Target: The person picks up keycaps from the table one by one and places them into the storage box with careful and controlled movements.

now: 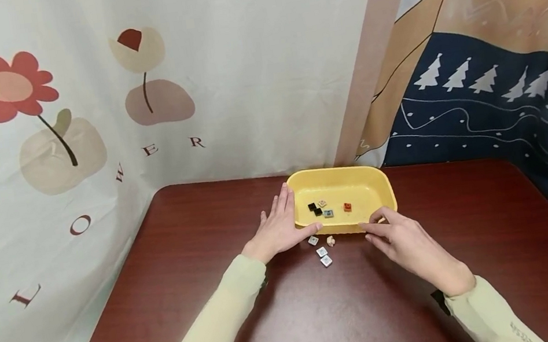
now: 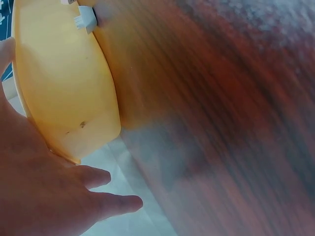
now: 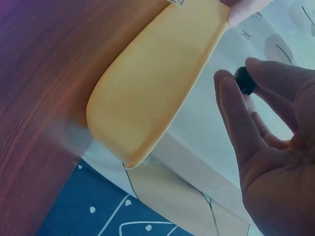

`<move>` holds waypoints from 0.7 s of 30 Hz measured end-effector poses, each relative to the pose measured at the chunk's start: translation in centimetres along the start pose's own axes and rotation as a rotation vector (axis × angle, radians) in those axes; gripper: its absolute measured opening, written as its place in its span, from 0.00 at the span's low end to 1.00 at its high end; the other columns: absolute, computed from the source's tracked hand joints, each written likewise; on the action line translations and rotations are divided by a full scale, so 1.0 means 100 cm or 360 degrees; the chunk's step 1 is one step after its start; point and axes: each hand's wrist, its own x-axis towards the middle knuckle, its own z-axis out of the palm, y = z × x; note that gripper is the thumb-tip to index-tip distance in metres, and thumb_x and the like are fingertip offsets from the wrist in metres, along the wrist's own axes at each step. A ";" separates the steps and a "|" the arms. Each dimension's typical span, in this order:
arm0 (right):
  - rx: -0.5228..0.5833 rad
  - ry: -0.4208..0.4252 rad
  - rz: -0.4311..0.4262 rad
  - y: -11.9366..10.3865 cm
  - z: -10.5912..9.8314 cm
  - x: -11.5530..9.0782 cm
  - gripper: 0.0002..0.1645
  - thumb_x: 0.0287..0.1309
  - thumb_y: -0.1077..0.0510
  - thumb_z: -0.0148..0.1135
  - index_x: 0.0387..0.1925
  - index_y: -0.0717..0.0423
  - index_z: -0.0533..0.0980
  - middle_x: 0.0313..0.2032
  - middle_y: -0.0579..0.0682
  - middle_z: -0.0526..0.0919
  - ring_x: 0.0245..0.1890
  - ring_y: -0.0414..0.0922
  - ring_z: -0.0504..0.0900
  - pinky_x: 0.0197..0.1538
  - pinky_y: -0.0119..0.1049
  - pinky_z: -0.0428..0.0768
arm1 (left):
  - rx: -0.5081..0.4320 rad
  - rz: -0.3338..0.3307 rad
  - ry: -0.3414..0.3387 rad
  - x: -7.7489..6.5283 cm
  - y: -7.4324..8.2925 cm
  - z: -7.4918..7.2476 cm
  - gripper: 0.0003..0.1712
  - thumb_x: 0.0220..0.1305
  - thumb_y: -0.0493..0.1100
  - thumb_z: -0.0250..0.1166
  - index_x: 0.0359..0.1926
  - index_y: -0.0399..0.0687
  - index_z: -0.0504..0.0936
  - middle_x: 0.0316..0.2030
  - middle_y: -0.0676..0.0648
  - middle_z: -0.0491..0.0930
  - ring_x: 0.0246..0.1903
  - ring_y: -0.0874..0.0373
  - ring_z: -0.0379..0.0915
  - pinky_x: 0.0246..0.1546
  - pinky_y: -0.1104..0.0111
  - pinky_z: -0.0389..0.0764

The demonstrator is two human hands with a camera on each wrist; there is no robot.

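Observation:
A yellow plastic tub (image 1: 374, 195) stands toward the back of the table. My left hand (image 1: 280, 227) rests along its left end, fingers extended and thumb reaching across the front rim. Over the front right rim, my right hand (image 1: 413, 245) pinches a small dark, rounded piece (image 3: 245, 80) between thumb and fingertip. Inside the tub lie small square pieces: a red one (image 1: 347, 207), a grey one (image 1: 328, 213), a beige one (image 1: 322, 203) and two black ones (image 1: 312, 206).
In front of the tub, several small pieces lie on the dark red-brown table (image 1: 296, 331): pale square ones (image 1: 321, 252) and a beige one (image 1: 330, 241). A printed curtain (image 1: 249, 69) hangs right behind the table's back edge.

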 end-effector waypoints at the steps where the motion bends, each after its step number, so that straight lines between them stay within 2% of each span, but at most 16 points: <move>1: 0.0010 0.0006 0.0034 0.000 0.000 0.001 0.18 0.44 0.65 0.76 0.42 0.56 0.85 0.37 0.47 0.75 0.30 0.40 0.77 0.32 0.36 0.79 | -0.0004 0.0003 0.0004 0.000 0.000 0.000 0.69 0.50 0.86 0.44 0.77 0.45 0.35 0.75 0.51 0.23 0.73 0.45 0.36 0.64 0.38 0.49; 6: 0.0112 0.0036 0.0253 0.004 0.001 0.006 0.18 0.46 0.64 0.76 0.42 0.54 0.82 0.38 0.45 0.77 0.33 0.39 0.76 0.36 0.38 0.80 | -0.0005 0.0007 0.0010 0.000 0.001 -0.002 0.69 0.50 0.86 0.44 0.77 0.44 0.36 0.76 0.49 0.25 0.73 0.44 0.37 0.63 0.38 0.49; 9: 0.0155 0.0086 0.0334 0.007 0.002 0.009 0.15 0.48 0.62 0.75 0.40 0.52 0.81 0.37 0.43 0.78 0.33 0.38 0.76 0.37 0.37 0.79 | 0.0003 -0.0001 0.0005 0.000 0.000 -0.001 0.69 0.50 0.86 0.44 0.77 0.45 0.35 0.75 0.50 0.24 0.73 0.44 0.36 0.64 0.38 0.49; 16: 0.0173 0.0220 0.0410 0.018 0.009 0.015 0.13 0.48 0.61 0.75 0.39 0.54 0.85 0.36 0.43 0.79 0.33 0.39 0.77 0.36 0.36 0.78 | -0.0012 -0.0004 -0.0014 -0.002 0.000 -0.001 0.69 0.51 0.85 0.44 0.76 0.45 0.33 0.74 0.53 0.20 0.74 0.45 0.34 0.64 0.38 0.47; 21: 0.0171 0.0248 0.0452 0.024 0.013 0.021 0.15 0.49 0.59 0.75 0.41 0.57 0.86 0.35 0.46 0.80 0.33 0.42 0.78 0.35 0.39 0.77 | -0.0008 -0.0007 -0.0014 -0.002 0.001 -0.002 0.68 0.51 0.85 0.45 0.76 0.45 0.34 0.74 0.53 0.20 0.74 0.45 0.35 0.64 0.38 0.47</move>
